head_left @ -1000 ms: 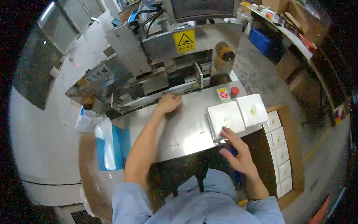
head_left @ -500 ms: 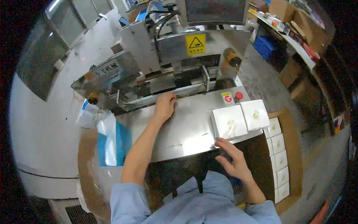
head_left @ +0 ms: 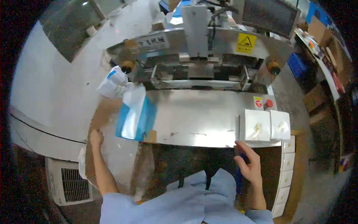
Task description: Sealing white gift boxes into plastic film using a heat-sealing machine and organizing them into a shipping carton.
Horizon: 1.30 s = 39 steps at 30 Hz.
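Observation:
My left hand (head_left: 97,138) is over the left wall of a cardboard box (head_left: 97,117) that holds clear plastic film (head_left: 121,156). Its fingers are curled closed; whatever they may hold is hidden. At the front edge of the steel table (head_left: 194,112), my right hand (head_left: 249,164) has its thumb and fingers apart, with nothing seen between them. Just beyond it, two stacks of square white packs, a nearer one (head_left: 255,126) and one beside it (head_left: 279,126), carry a small yellow-green motif. A blue block with a clear plastic sheet (head_left: 136,115) stands on the table's left end.
Behind the tabletop runs a metal machine with a slot and white bar (head_left: 197,84), a yellow warning sign (head_left: 246,42) and a red button (head_left: 269,103). A carton at the right holds a column of white packs (head_left: 286,178). A monitor (head_left: 270,16) stands behind.
My left hand has left the machine's front bar and moved down and left to the cardboard box. The view has turned left. My right hand stays near the table's front edge.

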Tool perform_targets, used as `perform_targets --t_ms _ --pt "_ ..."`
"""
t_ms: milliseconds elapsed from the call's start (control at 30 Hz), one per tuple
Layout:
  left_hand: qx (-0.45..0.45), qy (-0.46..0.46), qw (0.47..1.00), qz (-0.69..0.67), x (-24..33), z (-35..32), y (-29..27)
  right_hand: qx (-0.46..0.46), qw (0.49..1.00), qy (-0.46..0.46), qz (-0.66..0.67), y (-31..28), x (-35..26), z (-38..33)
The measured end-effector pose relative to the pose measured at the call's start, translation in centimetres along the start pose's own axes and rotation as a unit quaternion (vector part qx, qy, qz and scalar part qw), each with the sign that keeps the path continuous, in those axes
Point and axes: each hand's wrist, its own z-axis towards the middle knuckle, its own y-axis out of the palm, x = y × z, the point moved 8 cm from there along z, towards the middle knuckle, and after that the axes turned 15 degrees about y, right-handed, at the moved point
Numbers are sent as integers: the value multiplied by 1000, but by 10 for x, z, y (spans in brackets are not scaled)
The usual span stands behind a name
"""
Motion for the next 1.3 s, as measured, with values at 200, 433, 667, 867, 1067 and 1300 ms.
perform_targets --t_ms 200,433,667,867,1067,1300 --pt "254 144 864 -410 147 47 -25 -26 998 -51 -34 20 -34 -4" --pt "171 160 922 -307 223 105 -50 1 998 -30 -63 13 -43 -21" --pt "434 266 822 -256 281 39 -154 -21 999 12 -48 5 -37 -5" --pt "270 476 753 -366 415 -66 -200 65 964 -229 -117 50 -141 18" --pt "79 471 707 -522 468 -125 -221 11 970 -213 -116 58 -131 35" --pt "-234 264 665 -659 470 -152 -129 34 933 -334 -131 33 -123 4"
